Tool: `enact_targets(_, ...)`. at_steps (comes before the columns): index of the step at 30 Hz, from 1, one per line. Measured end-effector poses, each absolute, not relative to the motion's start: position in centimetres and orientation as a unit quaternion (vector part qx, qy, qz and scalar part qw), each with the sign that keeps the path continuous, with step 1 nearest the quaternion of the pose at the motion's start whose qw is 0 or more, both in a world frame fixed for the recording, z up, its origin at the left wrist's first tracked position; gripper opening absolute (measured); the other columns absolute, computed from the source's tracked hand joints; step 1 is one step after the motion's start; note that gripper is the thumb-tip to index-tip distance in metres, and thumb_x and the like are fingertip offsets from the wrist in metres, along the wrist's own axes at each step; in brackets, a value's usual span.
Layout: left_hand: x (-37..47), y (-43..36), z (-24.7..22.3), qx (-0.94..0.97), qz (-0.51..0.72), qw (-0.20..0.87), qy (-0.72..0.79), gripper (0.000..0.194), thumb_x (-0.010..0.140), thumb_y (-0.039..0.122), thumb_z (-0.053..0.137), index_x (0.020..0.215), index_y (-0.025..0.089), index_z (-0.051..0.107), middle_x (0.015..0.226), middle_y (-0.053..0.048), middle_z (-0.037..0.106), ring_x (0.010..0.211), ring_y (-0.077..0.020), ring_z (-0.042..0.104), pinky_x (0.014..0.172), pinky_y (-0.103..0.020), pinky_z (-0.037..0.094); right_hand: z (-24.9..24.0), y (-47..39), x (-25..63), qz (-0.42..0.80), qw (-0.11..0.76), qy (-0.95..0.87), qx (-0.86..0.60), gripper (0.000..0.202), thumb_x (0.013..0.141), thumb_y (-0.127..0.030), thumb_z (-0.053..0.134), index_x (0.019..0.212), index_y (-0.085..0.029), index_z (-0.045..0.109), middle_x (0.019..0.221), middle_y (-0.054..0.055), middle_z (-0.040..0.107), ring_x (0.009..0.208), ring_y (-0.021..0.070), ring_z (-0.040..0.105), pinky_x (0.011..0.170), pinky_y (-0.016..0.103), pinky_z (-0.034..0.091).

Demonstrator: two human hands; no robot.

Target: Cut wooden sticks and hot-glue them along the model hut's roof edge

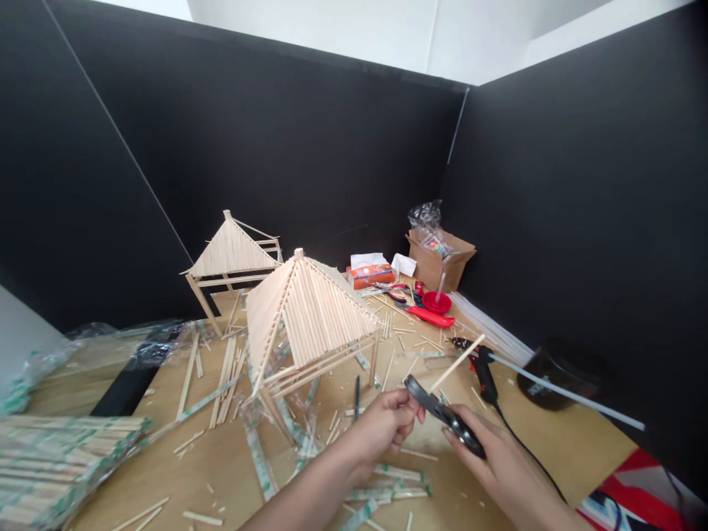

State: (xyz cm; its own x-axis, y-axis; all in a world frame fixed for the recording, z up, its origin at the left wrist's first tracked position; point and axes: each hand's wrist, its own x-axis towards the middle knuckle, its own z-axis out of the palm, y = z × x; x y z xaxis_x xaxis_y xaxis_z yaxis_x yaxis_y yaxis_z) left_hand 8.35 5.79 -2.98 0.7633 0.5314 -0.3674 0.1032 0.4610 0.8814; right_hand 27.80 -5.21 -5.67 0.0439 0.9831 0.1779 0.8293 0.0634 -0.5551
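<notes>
My right hand (495,457) is wrapped round dark-handled cutting pliers (442,414), their head pointing up and left. A thin wooden stick (459,361) slants up to the right from beside the pliers' head. My left hand (390,420) is closed in a pinch at the pliers' head, close to the stick's lower end; the jaws hide where the fingers meet the stick. Just beyond my hands stands a small wooden pavilion model (318,317), its sloping roof built of sticks. Behind it to the left is a second model (235,254) whose roof is partly open framing.
A glue gun (484,372) with a long glue stick and cord lies at right, near a black container (556,376). Wrapped chopsticks (66,461) are piled at left. Further back are red-handled tools (431,317), a tissue pack (372,275) and a cardboard box (442,258). Black panels enclose the table.
</notes>
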Motion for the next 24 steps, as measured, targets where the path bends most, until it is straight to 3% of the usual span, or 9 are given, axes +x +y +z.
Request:
enact_targets(8,9.5,4.7,-4.9,0.461,0.127,0.798,0.366,0.04,0.081,0.057,0.061,0.075,0.019,0.05,0.048,0.012,0.027,0.041,-0.0053,0.012,0.043,-0.023,0.007,-5.5,-5.4,27.4,0.277,0.199,-0.605,-0.72,0.03,0.095,-0.045,0.044,0.094,-0.022,0.064,0.079,0.004,0.076,0.073,0.023,0.072,0.068,0.026,0.051)
enact_targets(10,9.6,4.6,-5.2,0.453,0.124,0.796,0.382,0.036,0.088,0.052,0.057,0.079,0.017,0.054,0.05,0.011,0.033,0.04,-0.0043,0.018,0.041,-0.02,0.014,-5.6,-5.3,27.6,0.281,0.195,-0.6,-0.723,0.031,0.092,-0.048,0.047,0.093,-0.022,0.065,0.077,0.004,0.076,0.071,0.0231,0.071,0.066,0.025,0.05)
enact_targets(11,9.7,4.6,-5.3,0.449,0.12,0.795,0.39,0.033,0.091,0.048,0.055,0.084,0.016,0.057,0.055,0.009,0.041,0.04,-0.0043,0.027,0.041,-0.018,0.022,-5.7,-5.3,27.7,0.284,0.192,-0.6,-0.723,0.032,0.091,-0.049,0.048,0.093,-0.022,0.065,0.078,0.004,0.076,0.071,0.0234,0.071,0.067,0.025,0.05)
enact_targets(13,9.9,4.4,-5.7,0.44,0.112,0.794,0.405,0.028,0.095,0.041,0.054,0.099,0.014,0.061,0.078,0.001,0.06,0.057,-0.0086,0.054,0.053,-0.022,0.046,-5.9,-5.3,28.0,0.291,0.184,-0.604,-0.719,0.033,0.092,-0.05,0.047,0.094,-0.022,0.065,0.081,0.005,0.076,0.074,0.0241,0.071,0.069,0.026,0.049)
enact_targets(15,10.1,4.3,-6.2,0.431,0.102,0.793,0.418,0.03,0.094,0.036,0.057,0.114,0.014,0.059,0.107,-0.007,0.064,0.086,-0.0175,0.065,0.074,-0.036,0.056,-6.3,-5.4,28.3,0.298,0.173,-0.608,-0.715,0.035,0.093,-0.05,0.045,0.096,-0.021,0.065,0.084,0.007,0.076,0.077,0.0251,0.071,0.071,0.027,0.049)
enact_targets(17,10.4,4.1,-6.7,0.422,0.097,0.794,0.427,0.033,0.093,0.035,0.058,0.121,0.016,0.057,0.12,-0.009,0.062,0.1,-0.022,0.064,0.084,-0.043,0.055,-6.7,-5.5,28.4,0.295,0.166,-0.609,-0.717,0.037,0.094,-0.05,0.043,0.099,-0.021,0.065,0.085,0.008,0.076,0.081,0.0262,0.071,0.071,0.028,0.049)
enact_targets(20,10.7,4.2,-7.3,0.408,0.1,0.795,0.437,0.034,0.093,0.034,0.059,0.123,0.016,0.057,0.122,-0.01,0.06,0.103,-0.0229,0.063,0.086,-0.044,0.054,-7.4,-5.3,28.9,0.289,0.159,-0.607,-0.723,0.039,0.093,-0.053,0.045,0.098,-0.02,0.065,0.082,0.007,0.075,0.08,0.0264,0.07,0.069,0.028,0.047)
enact_targets(24,10.9,4.1,-7.9,0.39,0.116,0.798,0.445,0.035,0.093,0.034,0.059,0.123,0.016,0.056,0.123,-0.01,0.06,0.103,-0.023,0.063,0.086,-0.044,0.054,-7.7,-3.9,30.2,0.312,0.135,-0.622,-0.705,0.042,0.08,-0.06,0.062,0.086,-0.019,0.065,0.073,0.001,0.069,0.07,0.0221,0.063,0.062,0.025,0.042)
